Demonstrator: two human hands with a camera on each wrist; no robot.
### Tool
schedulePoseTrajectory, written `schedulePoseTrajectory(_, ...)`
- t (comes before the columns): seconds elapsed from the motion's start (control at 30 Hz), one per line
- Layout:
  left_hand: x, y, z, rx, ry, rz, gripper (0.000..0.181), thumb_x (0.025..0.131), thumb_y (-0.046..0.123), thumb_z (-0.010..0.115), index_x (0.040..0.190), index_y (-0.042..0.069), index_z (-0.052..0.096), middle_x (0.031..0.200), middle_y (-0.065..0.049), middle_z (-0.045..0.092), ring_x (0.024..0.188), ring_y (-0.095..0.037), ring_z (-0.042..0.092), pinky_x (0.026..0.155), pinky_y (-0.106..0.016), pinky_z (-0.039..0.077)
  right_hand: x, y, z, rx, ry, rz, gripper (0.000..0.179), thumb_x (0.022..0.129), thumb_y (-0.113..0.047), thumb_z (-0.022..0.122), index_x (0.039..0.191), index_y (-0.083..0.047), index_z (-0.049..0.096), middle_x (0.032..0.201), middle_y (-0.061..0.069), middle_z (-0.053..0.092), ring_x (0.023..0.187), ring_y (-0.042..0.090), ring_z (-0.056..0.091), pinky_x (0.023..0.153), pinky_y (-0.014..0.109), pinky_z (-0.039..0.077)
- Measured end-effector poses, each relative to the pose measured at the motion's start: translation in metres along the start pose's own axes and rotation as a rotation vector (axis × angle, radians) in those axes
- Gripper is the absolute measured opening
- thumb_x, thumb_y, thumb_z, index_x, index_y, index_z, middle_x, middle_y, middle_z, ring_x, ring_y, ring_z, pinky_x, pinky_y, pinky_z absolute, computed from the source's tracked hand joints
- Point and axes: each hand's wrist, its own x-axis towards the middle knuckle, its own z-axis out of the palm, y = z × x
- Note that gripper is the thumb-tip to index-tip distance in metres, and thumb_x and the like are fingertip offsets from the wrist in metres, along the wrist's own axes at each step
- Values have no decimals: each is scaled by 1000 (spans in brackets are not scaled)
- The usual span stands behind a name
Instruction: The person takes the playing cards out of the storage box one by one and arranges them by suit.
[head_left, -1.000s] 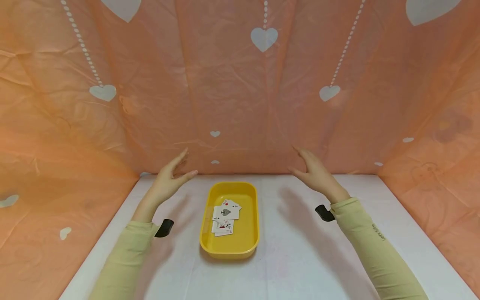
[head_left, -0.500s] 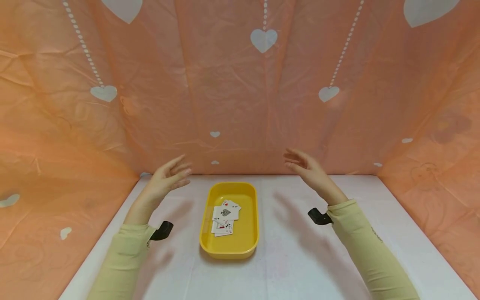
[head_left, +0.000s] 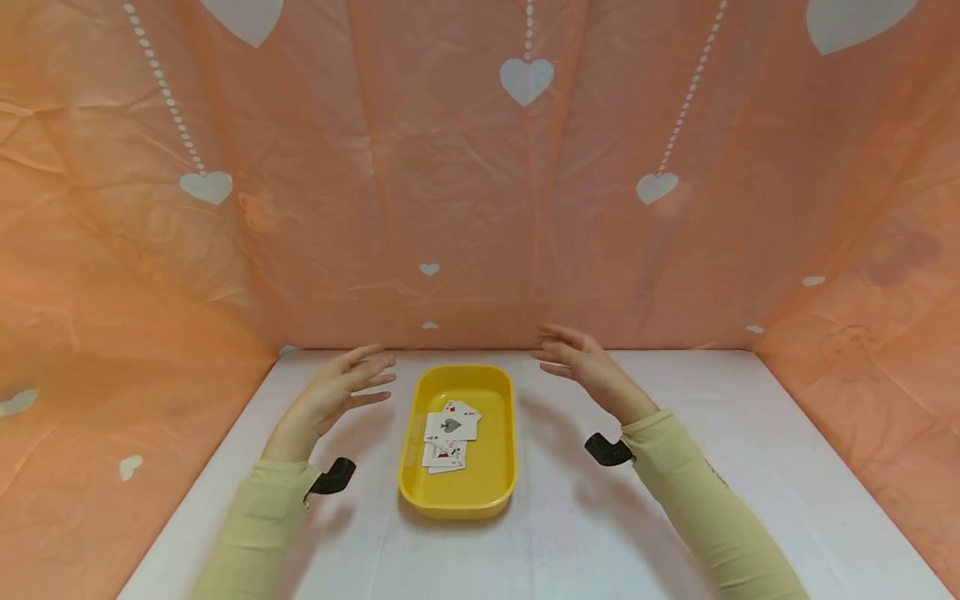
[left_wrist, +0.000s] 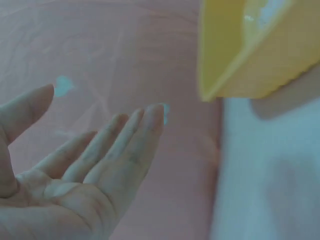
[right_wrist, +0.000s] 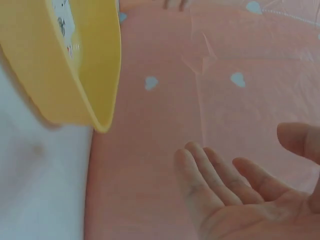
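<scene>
A yellow plastic tray (head_left: pixel 491 467) sits on the white table. Several playing cards (head_left: pixel 450 427) lie overlapped in its left half, an ace of spades on top. My left hand (head_left: pixel 330 396) hovers above the table to the left of the tray, fingers extended and holding nothing. On the other side my right hand (head_left: pixel 592 371) is raised too, its fingers loosely extended and nothing in them. Both wrist views show bare palms, the left palm (left_wrist: pixel 95 185) and the right palm (right_wrist: pixel 250 200), apart from the tray.
An orange sheet (head_left: pixel 465 208) printed with white hearts hangs behind the table and along both sides. The white table surface (head_left: pixel 600 542) extends around the tray. Black camera mounts (head_left: pixel 333 477) stick out at the wrists.
Both hands have come lower. The right hand has also moved left, closer to the tray. The tray and cards have stayed in place.
</scene>
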Motion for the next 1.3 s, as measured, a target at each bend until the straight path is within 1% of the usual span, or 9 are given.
schedulePoseTrajectory(0.13, 5, -15, 6, 34, 14, -48, 61, 99, 16, 53, 149, 0, 22, 144, -32, 32, 127, -47, 39, 94, -49, 46, 3, 5, 9, 17, -15, 35, 52, 101, -16, 47, 146, 3, 29, 144, 25, 36, 127, 41, 43, 103, 44, 39)
schedulePoseTrajectory(0.23, 7, -26, 11, 61, 38, -108, 59, 98, 15, 54, 148, 0, 27, 141, -32, 36, 122, -47, 45, 91, -48, 49, 7, 10, 18, 26, -41, 70, 48, 102, -17, 43, 144, 2, 31, 142, 26, 39, 127, 40, 44, 103, 45, 39)
schedulePoseTrajectory(0.33, 9, -34, 17, 81, 45, -159, 58, 96, 13, 57, 146, -1, 30, 137, -32, 41, 116, -45, 51, 87, -48, 51, 11, 15, 28, 14, -56, 106, 45, 102, -16, 43, 143, 1, 35, 139, 25, 43, 126, 42, 43, 102, 46, 39)
schedulePoseTrajectory(0.43, 10, -41, 21, 95, 43, -181, 59, 94, 10, 60, 144, -4, 31, 132, -33, 45, 111, -44, 55, 84, -47, 53, 16, 21, 38, -13, -61, 141, 45, 100, -13, 48, 141, 2, 38, 136, 25, 46, 125, 43, 43, 102, 45, 40)
schedulePoseTrajectory(0.57, 14, -48, 25, 100, 49, -184, 59, 92, 7, 61, 142, -7, 32, 127, -34, 47, 108, -44, 57, 82, -46, 54, 22, 27, 49, -41, -64, 207, 47, 97, -12, 52, 140, 2, 40, 136, 25, 46, 124, 42, 46, 101, 45, 41)
schedulePoseTrajectory(0.8, 17, -50, 30, 147, 102, -218, 53, 90, 4, 63, 136, -7, 39, 114, -27, 57, 97, -36, 63, 77, -40, 56, 31, 32, 61, -37, -69, 300, 50, 97, -15, 50, 142, 3, 37, 139, 21, 44, 122, 41, 48, 100, 47, 41)
schedulePoseTrajectory(1.0, 21, -51, 31, 208, 135, -265, 41, 88, 6, 66, 124, -7, 50, 102, -22, 64, 83, -27, 66, 70, -37, 57, 37, 37, 69, 1, -90, 368, 56, 95, -15, 54, 144, 4, 33, 144, 23, 37, 124, 42, 45, 101, 50, 39)
schedulePoseTrajectory(1.17, 22, -54, 32, 241, 165, -286, 35, 87, 5, 67, 116, -10, 55, 95, -20, 66, 75, -20, 65, 69, -34, 57, 40, 47, 76, 96, -102, 428, 53, 98, -19, 49, 142, 6, 31, 139, 30, 38, 125, 45, 43, 103, 53, 36)
schedulePoseTrajectory(1.3, 25, -54, 32, 250, 174, -275, 36, 86, 6, 66, 116, -11, 57, 94, -20, 66, 74, -19, 64, 69, -34, 57, 42, 51, 80, 147, -59, 460, 47, 98, -19, 47, 136, 7, 35, 137, 33, 36, 123, 47, 41, 103, 54, 36)
